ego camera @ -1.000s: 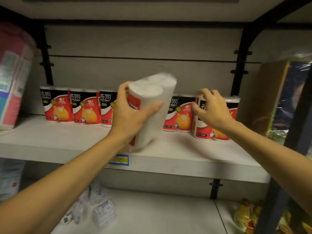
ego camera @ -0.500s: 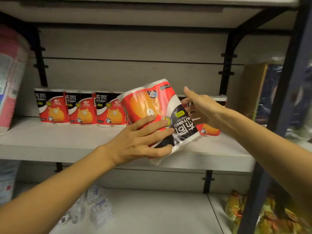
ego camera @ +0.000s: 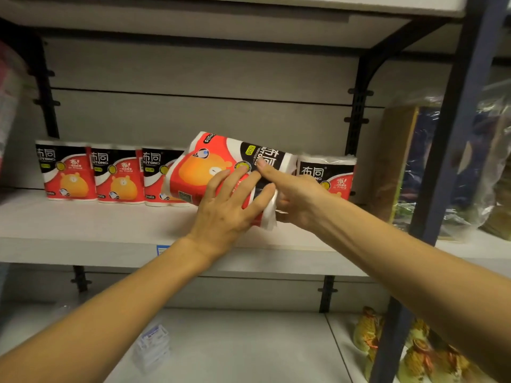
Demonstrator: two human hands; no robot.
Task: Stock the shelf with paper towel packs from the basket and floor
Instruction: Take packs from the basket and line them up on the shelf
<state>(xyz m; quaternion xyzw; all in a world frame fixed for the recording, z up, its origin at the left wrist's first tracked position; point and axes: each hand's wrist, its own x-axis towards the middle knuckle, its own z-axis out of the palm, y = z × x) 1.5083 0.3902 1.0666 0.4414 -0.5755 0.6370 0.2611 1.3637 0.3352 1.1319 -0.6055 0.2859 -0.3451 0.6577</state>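
Observation:
A red, black and white two-roll paper towel pack (ego camera: 210,167) lies tilted on its side just above the white shelf board (ego camera: 83,230), in the gap of a standing row. My left hand (ego camera: 226,208) holds its front, fingers spread over the wrap and thumb round its lower right end. My right hand (ego camera: 296,200) grips that same end, thumb on top and fingers curled beneath. Three matching packs (ego camera: 119,175) stand upright to the left along the back. One more pack (ego camera: 327,175) stands to the right, partly behind my right hand.
A black upright post (ego camera: 459,134) and bracket bound the bay on the right, with plastic-wrapped goods (ego camera: 484,167) beyond. The lower shelf (ego camera: 235,349) carries small clear packets (ego camera: 152,344) and yellow wrapped items (ego camera: 367,335). Pink packaging (ego camera: 8,106) sits at the far left.
The pack has turned from end-on to lying sideways and moved back toward the gap in the row. My right hand left the right-hand pack and took hold of the tilted pack's end.

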